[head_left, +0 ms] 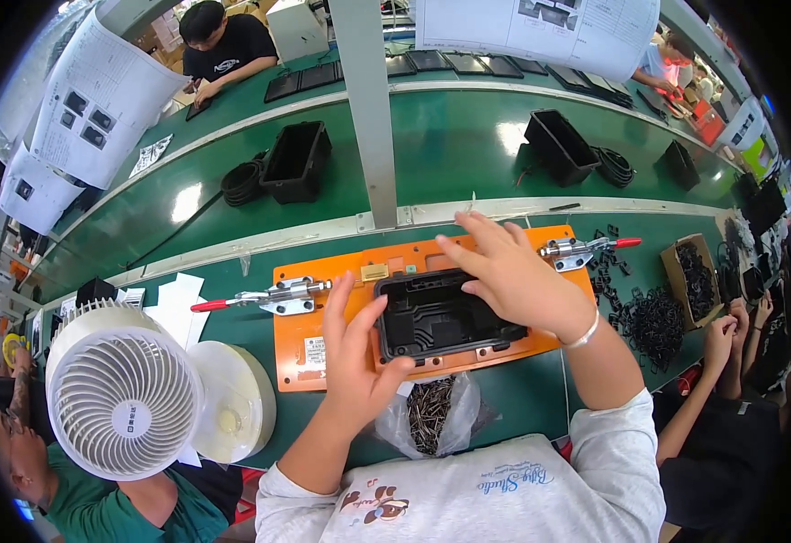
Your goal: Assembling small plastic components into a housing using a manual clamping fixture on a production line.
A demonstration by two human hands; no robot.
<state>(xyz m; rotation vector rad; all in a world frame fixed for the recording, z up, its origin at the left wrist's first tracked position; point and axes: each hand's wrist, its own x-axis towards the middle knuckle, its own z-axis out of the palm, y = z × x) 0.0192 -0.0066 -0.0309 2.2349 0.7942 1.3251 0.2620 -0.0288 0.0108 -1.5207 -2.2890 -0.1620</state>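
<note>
A black plastic housing, its open side up, lies in the middle of an orange fixture plate. My left hand is beside the housing's left end, fingers spread and pointing away from me, with nothing held. Over the right end is my right hand, its fingers stretched apart and also holding nothing. It hides that corner; whether it touches the housing, I cannot tell. A metal toggle clamp with a red handle is mounted on the plate's left side, and a second toggle clamp on its right.
A clear bag of screws lies between me and the plate. At left stands a white fan; at right are a pile of small black parts and a cardboard box. Beyond, black bins sit on a green surface. Co-workers sit around.
</note>
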